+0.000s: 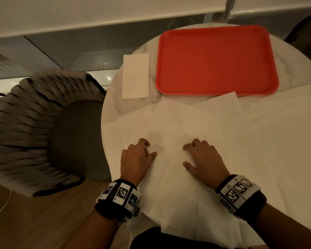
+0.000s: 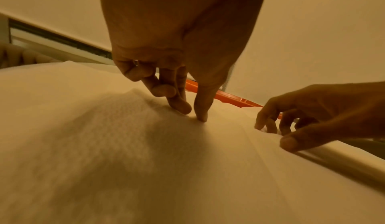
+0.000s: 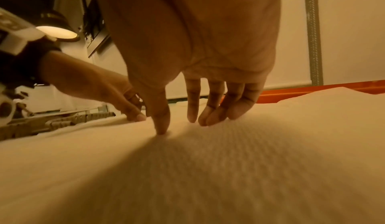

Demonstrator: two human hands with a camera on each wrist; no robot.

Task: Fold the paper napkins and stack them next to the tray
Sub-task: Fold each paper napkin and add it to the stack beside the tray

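Folded napkin point(image 1: 135, 76) left of red tray point(image 1: 216, 60); unfolded napkins point(image 1: 196, 126) nr edge.

Each bare wrist wears a black band point(image 1: 115, 202) with white blocks that carry black square code markers point(image 1: 238, 190).

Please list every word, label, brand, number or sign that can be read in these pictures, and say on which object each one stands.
There is no readable text.
Wristbands on the left hand and right hand: black-and-white square code markers only, no letters or numbers.
Red tray: plain, no brand visible.
Folded napkin and unfolded napkins: blank.
Both wrist views: nothing written is visible.
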